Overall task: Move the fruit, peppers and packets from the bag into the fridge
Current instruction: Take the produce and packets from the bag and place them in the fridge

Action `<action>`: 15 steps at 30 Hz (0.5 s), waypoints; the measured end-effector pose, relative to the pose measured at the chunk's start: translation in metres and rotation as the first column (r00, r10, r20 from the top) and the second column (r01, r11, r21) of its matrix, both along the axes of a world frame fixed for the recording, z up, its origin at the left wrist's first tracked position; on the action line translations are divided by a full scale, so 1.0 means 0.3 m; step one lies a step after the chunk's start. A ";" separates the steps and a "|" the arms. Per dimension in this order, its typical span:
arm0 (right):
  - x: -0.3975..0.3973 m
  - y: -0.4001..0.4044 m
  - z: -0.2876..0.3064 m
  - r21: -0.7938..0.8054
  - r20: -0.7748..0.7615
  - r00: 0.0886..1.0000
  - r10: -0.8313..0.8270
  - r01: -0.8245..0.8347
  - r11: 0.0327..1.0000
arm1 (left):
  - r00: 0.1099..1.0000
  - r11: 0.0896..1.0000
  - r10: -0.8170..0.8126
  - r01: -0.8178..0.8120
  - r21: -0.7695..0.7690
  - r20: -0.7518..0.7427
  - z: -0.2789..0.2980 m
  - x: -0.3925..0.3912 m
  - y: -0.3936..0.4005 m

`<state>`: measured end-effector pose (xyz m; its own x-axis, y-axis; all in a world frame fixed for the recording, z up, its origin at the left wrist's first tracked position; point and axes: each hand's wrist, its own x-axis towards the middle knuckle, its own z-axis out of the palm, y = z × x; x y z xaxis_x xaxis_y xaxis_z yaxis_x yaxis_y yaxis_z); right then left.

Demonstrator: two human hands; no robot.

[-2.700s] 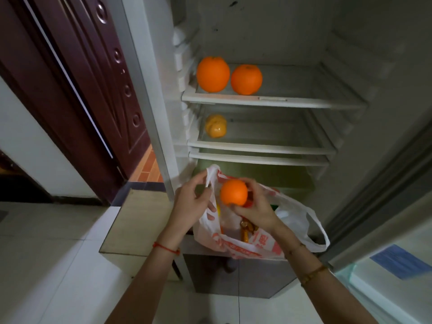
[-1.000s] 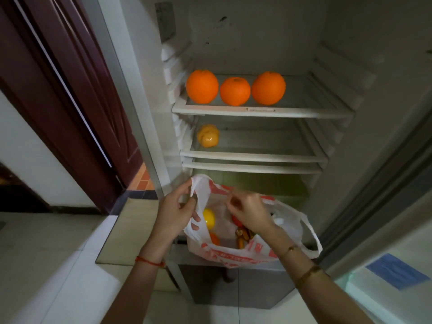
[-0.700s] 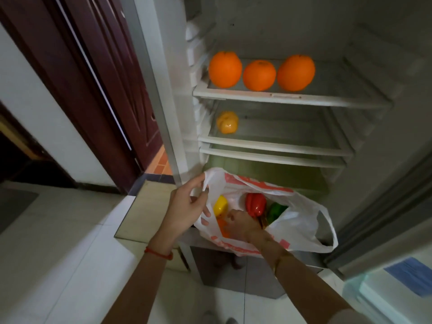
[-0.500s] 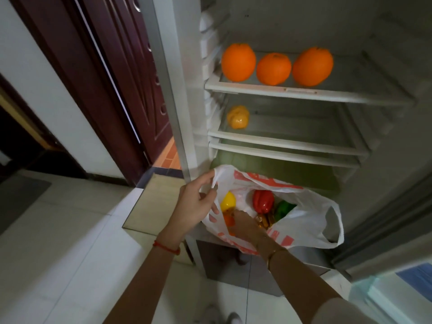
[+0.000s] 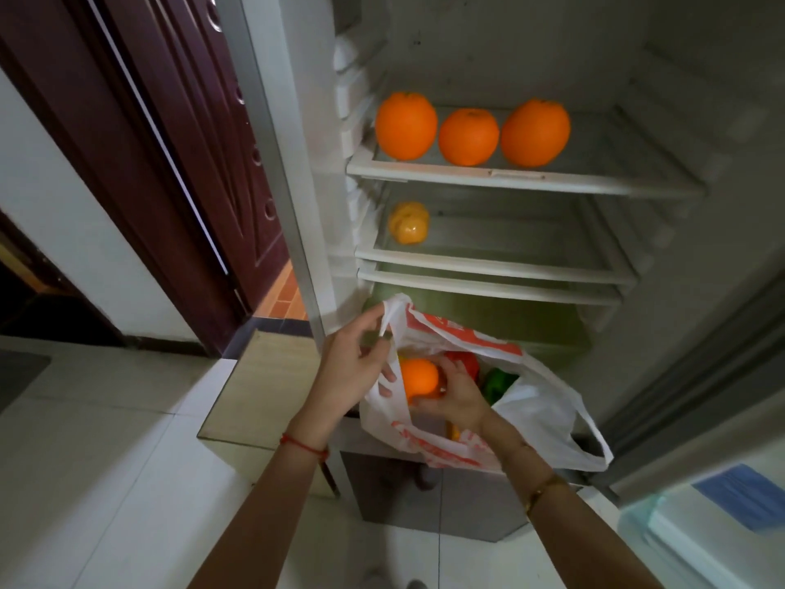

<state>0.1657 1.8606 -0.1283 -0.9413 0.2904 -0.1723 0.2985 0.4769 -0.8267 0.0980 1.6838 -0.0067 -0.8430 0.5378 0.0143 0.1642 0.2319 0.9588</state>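
View: head camera, looking forward and down into the open fridge.

Bag: white plastic carrier bag with red-orange print, held open in front of the lowest part of the fridge, its mouth facing up; one loose handle loop hangs at the right.

Held fruit: round orange fruit at the mouth of the bag, just right of the left hand's fingers and against the right hand's fingertips.

Left hand: left hand pinches the upper left edge of the bag between thumb and fingers, lifting that edge; the lower fingers lie on the outside of the bag. A red string bracelet sits on the wrist.

Right hand: right hand is inside the bag mouth, fingers curled round the right and lower side of the orange fruit, gripping it. A gold bracelet sits on the forearm.

Bag contents: a red pepper just behind the right hand and a green pepper to its right, both partly hidden by the bag wall.

Top shelf: white-framed glass shelf carrying three oranges in a row at its left half, close together.

Middle shelf: a yellow pepper at the far left, alone.

Fridge position: well above both hands.
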 end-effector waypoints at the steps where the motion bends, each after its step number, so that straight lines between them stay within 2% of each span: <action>1: 0.013 0.017 0.029 -0.014 -0.070 0.998 -0.005 0.004 1.000 | 1.000 1.000 -0.005 0.005 0.006 -0.001 0.002 -0.006 0.009; 3: 0.038 0.058 0.080 -0.055 -0.165 0.984 -0.069 0.061 0.997 | 1.000 1.000 -0.010 0.010 0.024 0.021 0.007 -0.017 0.031; 6: 0.061 0.103 0.155 -0.057 -0.217 0.965 -0.144 0.135 0.989 | 0.999 0.999 -0.032 0.031 0.045 0.018 0.018 -0.024 0.069; 11: 0.097 0.119 0.316 -0.199 -0.401 0.898 -0.180 0.107 0.974 | 0.998 0.997 -0.070 0.070 0.043 0.005 0.022 -0.043 0.128; 15: 0.099 0.129 0.450 -0.336 -0.465 0.813 -0.350 0.203 0.920 | 0.993 0.992 -0.119 0.119 0.042 -0.006 0.019 -0.055 0.161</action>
